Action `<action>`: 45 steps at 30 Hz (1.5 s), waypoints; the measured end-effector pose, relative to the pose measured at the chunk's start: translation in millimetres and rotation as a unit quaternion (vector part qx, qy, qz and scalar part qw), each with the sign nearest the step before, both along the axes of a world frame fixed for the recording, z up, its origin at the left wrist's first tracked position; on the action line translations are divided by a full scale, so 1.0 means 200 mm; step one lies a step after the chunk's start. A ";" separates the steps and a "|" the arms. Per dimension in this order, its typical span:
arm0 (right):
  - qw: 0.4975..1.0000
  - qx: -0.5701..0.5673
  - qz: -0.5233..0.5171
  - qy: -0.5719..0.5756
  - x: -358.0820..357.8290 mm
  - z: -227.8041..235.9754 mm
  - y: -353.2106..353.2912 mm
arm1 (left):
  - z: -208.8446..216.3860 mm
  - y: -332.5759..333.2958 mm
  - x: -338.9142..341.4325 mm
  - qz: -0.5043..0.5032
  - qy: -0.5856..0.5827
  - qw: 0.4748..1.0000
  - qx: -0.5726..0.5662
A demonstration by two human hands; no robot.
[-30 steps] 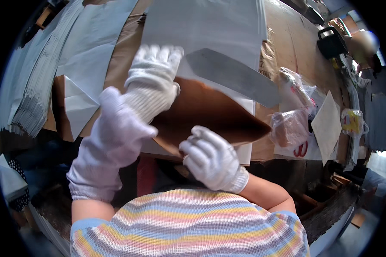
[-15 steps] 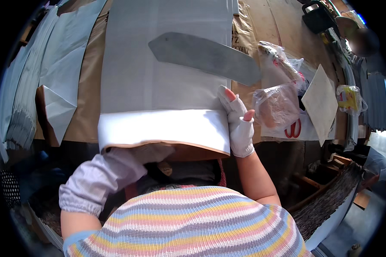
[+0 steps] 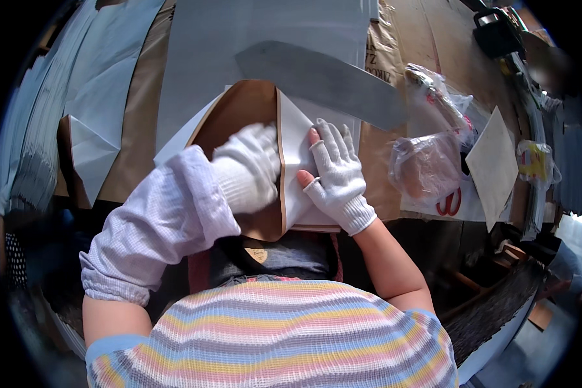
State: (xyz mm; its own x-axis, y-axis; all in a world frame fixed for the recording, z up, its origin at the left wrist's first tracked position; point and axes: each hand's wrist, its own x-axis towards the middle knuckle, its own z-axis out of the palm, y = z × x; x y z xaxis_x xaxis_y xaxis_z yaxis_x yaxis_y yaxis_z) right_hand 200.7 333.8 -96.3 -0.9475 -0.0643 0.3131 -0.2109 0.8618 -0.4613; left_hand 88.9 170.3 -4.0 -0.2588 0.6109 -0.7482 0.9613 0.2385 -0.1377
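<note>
A folded paper piece [image 3: 239, 110], brown on one face and white on the other, lies on the table straight in front of me. My left hand [image 3: 249, 168], in a white glove and a white sleeve cover, presses flat on its brown face. My right hand [image 3: 336, 178], in a white glove with open fingertips, lies spread flat on the white flap [image 3: 296, 145] folded over the right side. Neither hand grips anything.
A long grey blade-shaped piece [image 3: 323, 81] lies on a large white sheet [image 3: 200, 52] just beyond the paper. Clear plastic bags [image 3: 427, 165] and a cream square card [image 3: 495, 165] sit at the right. More white and brown sheets [image 3: 87, 145] lie at the left.
The paper was held up in both hands, then turned over and laid down. Both hands now rest flat on it, and the white flap is folded across the right side.
</note>
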 end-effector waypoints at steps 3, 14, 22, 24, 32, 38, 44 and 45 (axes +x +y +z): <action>0.998 0.044 -0.032 -0.034 0.00 0.03 -0.03 | -0.09 -0.06 -0.15 0.107 0.118 0.982 0.104; 0.993 0.096 -0.048 -0.050 0.02 0.02 -0.05 | 0.33 -0.33 -0.21 0.265 -0.217 0.883 0.321; 0.995 0.091 0.029 0.010 -0.40 0.03 -0.24 | -0.30 -1.09 -0.16 0.527 -0.387 0.462 0.600; 0.995 0.056 0.087 0.017 -0.44 0.04 -0.24 | -0.34 -1.12 -0.15 0.499 -0.401 0.462 0.613; 0.943 -0.099 0.205 -0.242 -0.53 0.04 -0.73 | -0.40 -1.11 -0.11 0.550 -0.500 0.253 0.620; 0.862 -0.216 0.347 -0.301 -0.62 -0.27 -0.80 | -0.54 -1.12 -0.13 0.493 -0.503 0.122 0.700; 0.900 0.094 0.346 -0.247 -0.56 -0.26 -0.77 | -0.56 -1.09 -0.07 0.501 -0.381 0.100 0.771; 0.905 0.107 0.340 -0.233 -0.56 -0.27 -0.76 | -0.56 -1.07 -0.06 0.478 -0.346 0.187 0.786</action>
State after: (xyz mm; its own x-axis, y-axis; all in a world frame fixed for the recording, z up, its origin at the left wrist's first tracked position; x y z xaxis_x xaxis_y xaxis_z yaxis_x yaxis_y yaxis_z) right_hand 89.1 180.9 -150.2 -0.6920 -0.6941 -0.1982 -0.5519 0.6857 -0.4745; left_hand 76.6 -43.3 -115.1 -0.9849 0.1388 0.1036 0.0344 -0.4295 0.9024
